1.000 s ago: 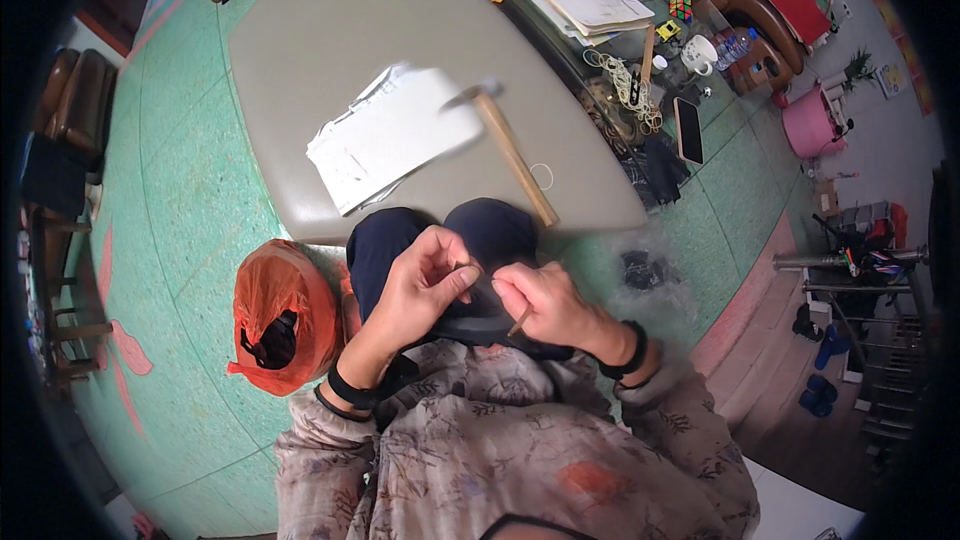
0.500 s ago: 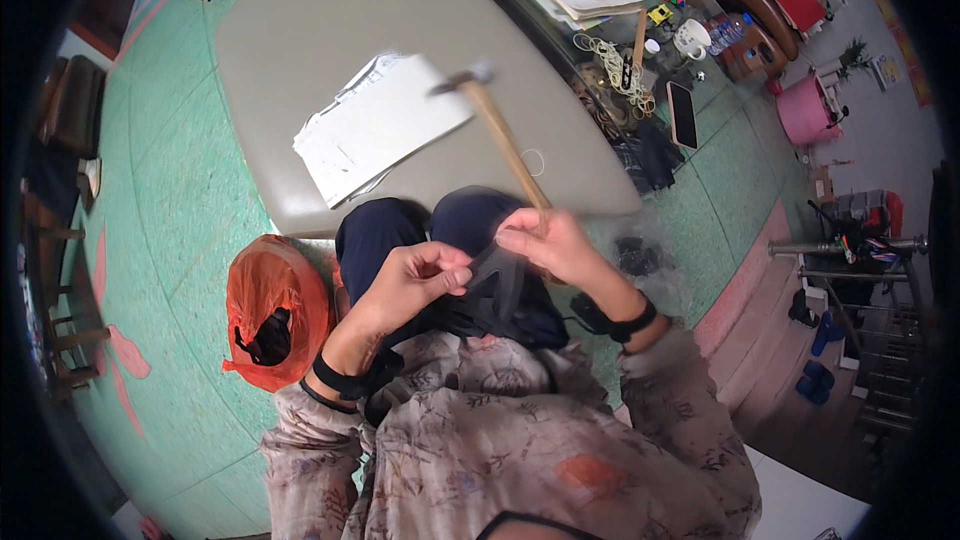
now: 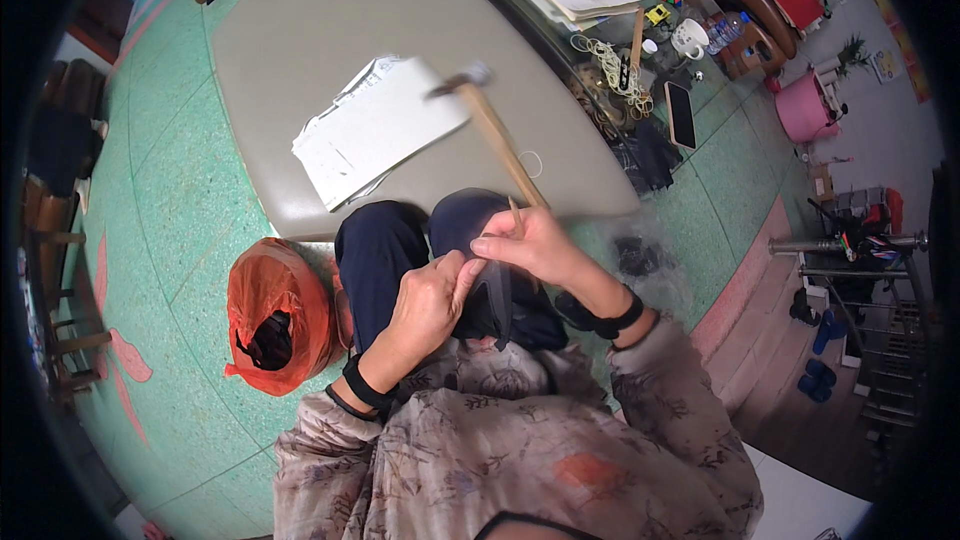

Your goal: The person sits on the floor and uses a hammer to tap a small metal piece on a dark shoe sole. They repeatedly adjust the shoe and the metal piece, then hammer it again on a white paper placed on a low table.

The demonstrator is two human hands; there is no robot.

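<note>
Over my lap, my left hand (image 3: 425, 300) and my right hand (image 3: 535, 243) are close together, thumbs and fingertips pinched and nearly touching. From the pinch hangs a dark flexible strip (image 3: 497, 305), looped down over my dark trousers. A thin, pointed wooden stick (image 3: 516, 218) stands up out of my right hand's fingers. Just beyond that hand lies a hammer (image 3: 500, 140), its wooden handle pointing toward me and its head by the white papers (image 3: 380, 135). Exactly where the strip enters my fingertips is hidden.
The hammer and papers rest on a grey padded bench (image 3: 340, 20). An orange plastic bag (image 3: 280, 290) with dark pieces inside stands on the green floor at left. At right, a cluttered table carries a phone (image 3: 680, 114), a tangled cord (image 3: 620, 70) and a mug (image 3: 690, 38).
My left hand has moved up and right to meet my right hand, which shifted slightly left. The dark strip, stretched between them before, now hangs as a loop. The wooden stick has come into sight.
</note>
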